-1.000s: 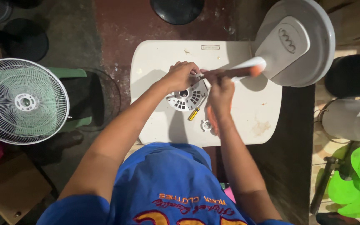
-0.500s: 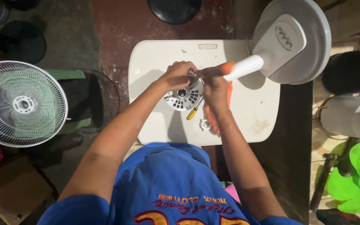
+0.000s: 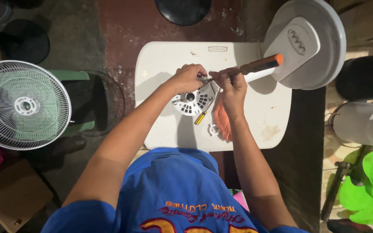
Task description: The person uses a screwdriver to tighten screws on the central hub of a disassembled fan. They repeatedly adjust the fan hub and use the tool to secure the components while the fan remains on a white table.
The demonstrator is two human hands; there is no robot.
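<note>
Here, at nine o'clock, a white fan grille (image 3: 22, 105) lies on the floor. On the white table (image 3: 160, 64), your left hand (image 3: 188, 77) clamps the vented white motor cover (image 3: 193, 102); your right hand (image 3: 232, 84) grips an orange-tipped tool (image 3: 260, 64) pointing toward two o'clock. A green fan blade (image 3: 370, 187) lies at four o'clock.

Fan grille (image 3: 22, 105), green blade (image 3: 370, 187)

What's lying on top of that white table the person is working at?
On the white table: a vented white fan motor cover, a small yellow-handled screwdriver, an orange cloth and a small white ring-shaped part. The hands hide whatever the cover's upper edge holds.
</note>
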